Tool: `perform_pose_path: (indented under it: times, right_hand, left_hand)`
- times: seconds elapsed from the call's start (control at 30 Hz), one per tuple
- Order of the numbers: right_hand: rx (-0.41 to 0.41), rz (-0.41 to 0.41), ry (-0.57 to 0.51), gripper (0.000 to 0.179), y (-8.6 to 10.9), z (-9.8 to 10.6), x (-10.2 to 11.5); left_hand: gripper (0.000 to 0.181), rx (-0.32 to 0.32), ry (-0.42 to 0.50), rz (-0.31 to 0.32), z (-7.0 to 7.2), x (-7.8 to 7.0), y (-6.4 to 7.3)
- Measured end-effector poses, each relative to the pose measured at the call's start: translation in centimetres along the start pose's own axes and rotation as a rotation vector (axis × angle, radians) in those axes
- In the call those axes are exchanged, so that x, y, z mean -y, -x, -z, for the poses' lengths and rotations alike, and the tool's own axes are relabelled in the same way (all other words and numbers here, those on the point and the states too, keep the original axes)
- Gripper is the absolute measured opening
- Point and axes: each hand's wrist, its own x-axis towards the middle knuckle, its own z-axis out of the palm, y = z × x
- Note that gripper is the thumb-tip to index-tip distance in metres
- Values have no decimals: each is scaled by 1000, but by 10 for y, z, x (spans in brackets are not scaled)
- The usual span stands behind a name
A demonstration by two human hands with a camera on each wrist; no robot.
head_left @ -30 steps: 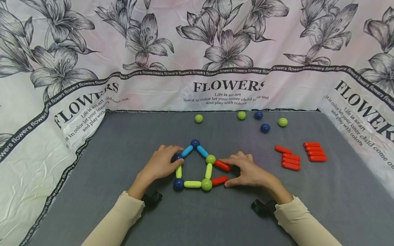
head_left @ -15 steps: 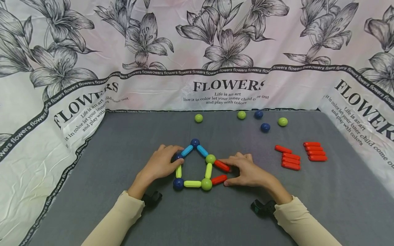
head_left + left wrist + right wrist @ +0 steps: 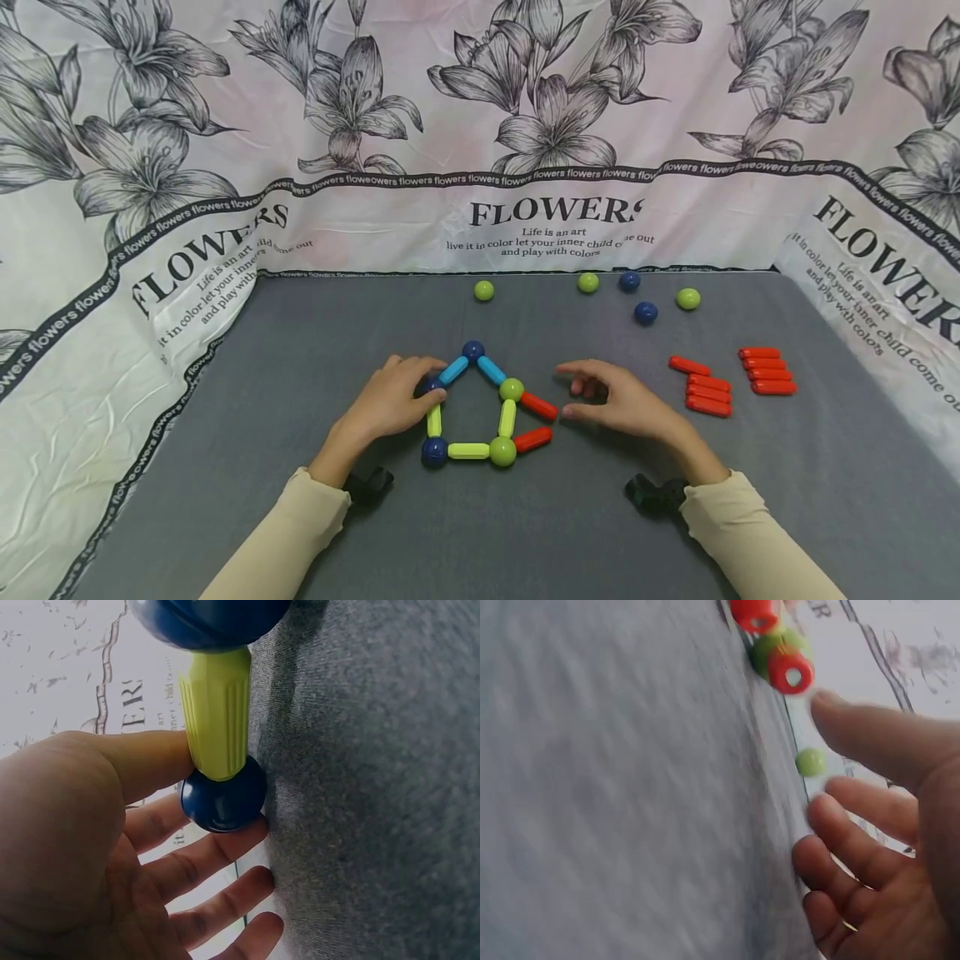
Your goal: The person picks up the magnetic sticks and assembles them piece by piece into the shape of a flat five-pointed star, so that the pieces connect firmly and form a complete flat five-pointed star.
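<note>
A five-sided outline of magnetic rods and balls lies mid-table: light blue rods (image 3: 453,371), yellow-green rods (image 3: 468,451), blue balls (image 3: 473,351) and green balls (image 3: 502,451). Two red rods (image 3: 538,406) jut from its right side, their outer ends apart. My left hand (image 3: 396,397) holds the left corner; in the left wrist view its thumb lies against a yellow-green rod (image 3: 217,712) and its fingers reach behind the blue ball (image 3: 223,796). My right hand (image 3: 618,398) hovers just right of the red rods, holding nothing, thumb and index finger apart.
Two groups of loose red rods (image 3: 708,392) lie at the right. Loose green balls (image 3: 588,283) and blue balls (image 3: 646,313) sit along the back of the grey table (image 3: 360,308). A flower-printed cloth (image 3: 555,217) hangs behind.
My right hand has let go of the red rods and drawn back to the right, its fingers lifting away. The left hand stays in place.
</note>
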Motion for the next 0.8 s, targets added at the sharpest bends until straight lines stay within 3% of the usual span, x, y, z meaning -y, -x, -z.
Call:
perform_pose_path:
  times: [0.1,0.2,0.37,0.47,0.6,0.8]
  right_hand:
    - [-126,-49,-66,45,-1,7,-8]
    - [-298,-122,-66,38,-3,16,-14]
    - [-634,-278,25,34,-9,33,-26]
    - [-769,-392,96,35,-14,40,-35]
    - [-783,-519,177,45,-23,50,-43]
    - [-560,-597,310,60,-38,65,-54]
  left_hand:
    - [44,2,3,-5,0,-1,0]
    - [44,2,6,-1,1,-1,0]
    - [44,-5,1,4,0,-2,2]
    - [43,-6,0,2,-1,-1,3]
    - [43,-6,0,-2,-1,-2,3]
    - [43,-14,-10,-13,-1,0,0]
